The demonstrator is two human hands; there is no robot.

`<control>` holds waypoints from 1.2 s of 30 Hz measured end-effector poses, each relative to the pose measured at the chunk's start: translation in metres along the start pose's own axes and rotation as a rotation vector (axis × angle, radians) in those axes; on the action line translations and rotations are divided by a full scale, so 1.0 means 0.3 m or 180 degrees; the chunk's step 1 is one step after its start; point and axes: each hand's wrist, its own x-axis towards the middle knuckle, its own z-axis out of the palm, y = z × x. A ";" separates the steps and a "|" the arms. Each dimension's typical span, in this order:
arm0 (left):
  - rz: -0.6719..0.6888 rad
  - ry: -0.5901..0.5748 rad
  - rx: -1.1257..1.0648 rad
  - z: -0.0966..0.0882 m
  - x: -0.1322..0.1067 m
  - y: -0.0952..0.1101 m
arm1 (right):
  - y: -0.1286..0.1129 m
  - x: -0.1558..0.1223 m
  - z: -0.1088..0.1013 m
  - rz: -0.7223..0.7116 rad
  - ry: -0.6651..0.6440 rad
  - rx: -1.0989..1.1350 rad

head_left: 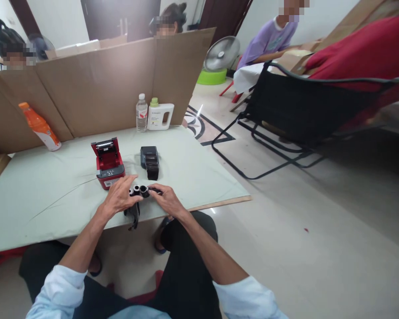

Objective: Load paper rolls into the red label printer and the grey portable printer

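Note:
Small black rolls (144,191) with pale or hollow cores stand in a row near the table's front edge. My left hand (119,197) is curved beside them, thumb and fingers apart; whether it presses on them I cannot tell. From the right, my right hand (168,199) pinches the dark loose end at the rightmost roll. A dark strip (133,215) hangs over the table edge below my left hand. Just behind that hand sits a small red and black printer (109,166) with its lid raised. A black box-shaped device (149,159) with a glossy dark strip lies farther back.
An orange-capped bottle (41,128) leans against the cardboard screen (96,84). Near the screen's right end stand a clear water bottle (141,114) and a white jug (160,116). Right of the table (69,204) are a black folding chair (286,106) and a fan (222,54). Other people sit beyond.

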 end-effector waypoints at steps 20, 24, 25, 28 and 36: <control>-0.0099 -0.0081 -0.0541 -0.077 -0.179 -0.215 | -0.001 -0.018 0.211 -0.0513 -0.0199 -0.0218; -0.0324 -0.0057 -0.0644 -0.109 -0.213 -0.222 | 0.007 -0.035 0.206 -0.0667 -0.0026 -0.0651; -0.0395 -0.0064 -0.0647 -0.118 -0.221 -0.222 | 0.006 -0.039 0.206 -0.0656 -0.0017 -0.0725; -0.0570 -0.0151 -0.0568 -0.143 -0.237 -0.215 | 0.000 -0.052 0.206 -0.0562 0.0015 -0.0802; -0.0916 -0.0102 -0.0318 -0.157 -0.263 -0.227 | -0.023 -0.068 0.172 -0.0385 0.0035 -0.0444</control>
